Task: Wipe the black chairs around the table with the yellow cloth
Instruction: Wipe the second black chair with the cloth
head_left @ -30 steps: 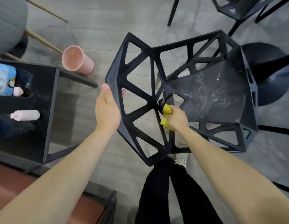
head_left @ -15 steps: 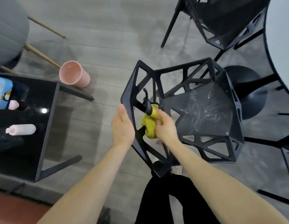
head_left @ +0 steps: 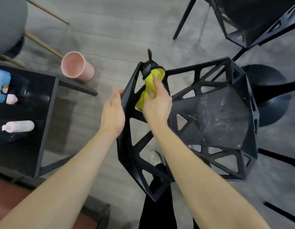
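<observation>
A black chair (head_left: 214,123) with triangular cut-outs stands below me, its dusty seat smeared with white streaks. My right hand (head_left: 157,103) grips the yellow cloth (head_left: 150,85) and presses it on the upper left part of the chair's backrest frame. A small black piece with a strap sticks out from the cloth's far end. My left hand (head_left: 112,113) holds the backrest's outer left edge, thumb up and fingers behind the frame. A second black chair (head_left: 252,22) stands at the top right.
A pink cup-shaped bin (head_left: 76,66) stands on the grey wooden floor to the left. A black side table (head_left: 27,116) at the left carries a pink bottle (head_left: 19,126) and a blue packet. The table's black pedestal base (head_left: 269,96) lies right of the chair. My legs and a shoe show below.
My right hand has slid the yellow cloth up the backrest frame from the seat joint toward the top left corner. My left hand has stayed on the backrest's edge.
</observation>
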Demonstrator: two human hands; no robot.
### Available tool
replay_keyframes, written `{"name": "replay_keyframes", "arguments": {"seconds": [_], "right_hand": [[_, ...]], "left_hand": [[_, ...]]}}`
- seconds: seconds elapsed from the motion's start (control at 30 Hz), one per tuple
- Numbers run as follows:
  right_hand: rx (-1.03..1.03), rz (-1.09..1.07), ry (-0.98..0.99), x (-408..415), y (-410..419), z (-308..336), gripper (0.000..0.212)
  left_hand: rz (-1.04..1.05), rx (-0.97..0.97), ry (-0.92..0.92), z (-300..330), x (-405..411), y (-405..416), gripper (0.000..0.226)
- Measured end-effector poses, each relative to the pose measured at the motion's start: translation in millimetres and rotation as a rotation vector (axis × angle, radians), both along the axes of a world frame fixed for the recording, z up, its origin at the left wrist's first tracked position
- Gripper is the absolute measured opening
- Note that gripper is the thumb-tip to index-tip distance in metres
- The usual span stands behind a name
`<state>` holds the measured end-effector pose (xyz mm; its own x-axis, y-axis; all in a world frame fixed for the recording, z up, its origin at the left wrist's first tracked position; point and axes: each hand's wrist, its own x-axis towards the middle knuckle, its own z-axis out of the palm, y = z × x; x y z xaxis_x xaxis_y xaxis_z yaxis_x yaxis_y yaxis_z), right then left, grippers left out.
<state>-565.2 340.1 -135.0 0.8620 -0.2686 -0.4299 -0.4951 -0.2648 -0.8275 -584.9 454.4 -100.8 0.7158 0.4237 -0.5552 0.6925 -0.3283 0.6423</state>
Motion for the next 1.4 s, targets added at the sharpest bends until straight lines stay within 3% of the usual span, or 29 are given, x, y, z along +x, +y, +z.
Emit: {"name": "replay_keyframes", "arguments": {"seconds": [0.1, 0.2, 0.33, 0.47, 0.57, 0.67, 0.77, 0.87, 0.97, 1.07, 1.17, 1.27, 1.33, 1.4], "right_hand": [[0.105, 0.174, -0.164, -57.2, 9.6, 24.2, 0.079], [0.145, 0.284, -0.222, -45.3, -22.7, 7.0, 0.076], [0.098, -0.069, -0.084, 20.5, -50.8, -12.5, 0.063], [-0.012, 0.264, -0.4, 29.7, -21.6, -35.3, 0.079], [-0.038, 0.211, -0.221, 26.8, -47.9, -88.4, 0.078], [-0.101, 0.183, -0.137, 43.0, -78.8, -106.7, 0.062], [-0.133, 0.117, -0.141, 49.8, -71.1, -105.0, 0.068], [-0.11, 0.288, -0.095, -17.0, -55.1, -117.3, 0.074], [-0.038, 0.467, 0.068, -90.7, -82.2, -124.3, 0.066], [-0.019, 0.25, 0.306, -71.3, -97.0, -126.6, 0.057], [0.039, 0.096, 0.172, 1.0, -75.4, -120.9, 0.054], [0.016, 0.284, -0.019, 16.1, -66.6, -120.3, 0.066], [0.009, 0.417, 0.028, -33.5, -74.0, -133.3, 0.075], [-0.008, 0.502, 0.221, -96.2, -83.7, -144.3, 0.079]], "left_hand": [[-0.002, 0.108, 0.0, 6.0, -0.2, -1.9, 0.057], [-0.049, 0.14, -0.024, 5.8, -5.0, -2.2, 0.058], [-0.057, 0.155, 0.001, 2.6, -6.5, 0.9, 0.064], [-0.032, 0.167, 0.029, 3.9, -5.5, 0.7, 0.063], [-0.019, 0.175, 0.072, -0.5, -7.6, 4.8, 0.092], [-0.036, 0.163, 0.087, -2.4, -8.6, 6.4, 0.088], [-0.06, 0.073, 0.132, -9.7, -9.3, 15.1, 0.102], [-0.074, 0.131, 0.145, -7.7, -8.9, 15.4, 0.089], [-0.046, 0.188, 0.114, -4.1, -8.7, 12.3, 0.1], [-0.061, 0.144, 0.119, -3.7, -9.5, 12.7, 0.11], [-0.069, 0.148, 0.063, 1.3, -8.0, 6.4, 0.096], [-0.069, 0.184, 0.043, 5.1, -5.7, 0.7, 0.081], [-0.073, 0.194, 0.039, 5.9, -5.6, 0.1, 0.075], [-0.077, 0.197, 0.028, 6.5, -5.1, -0.6, 0.066]]}}
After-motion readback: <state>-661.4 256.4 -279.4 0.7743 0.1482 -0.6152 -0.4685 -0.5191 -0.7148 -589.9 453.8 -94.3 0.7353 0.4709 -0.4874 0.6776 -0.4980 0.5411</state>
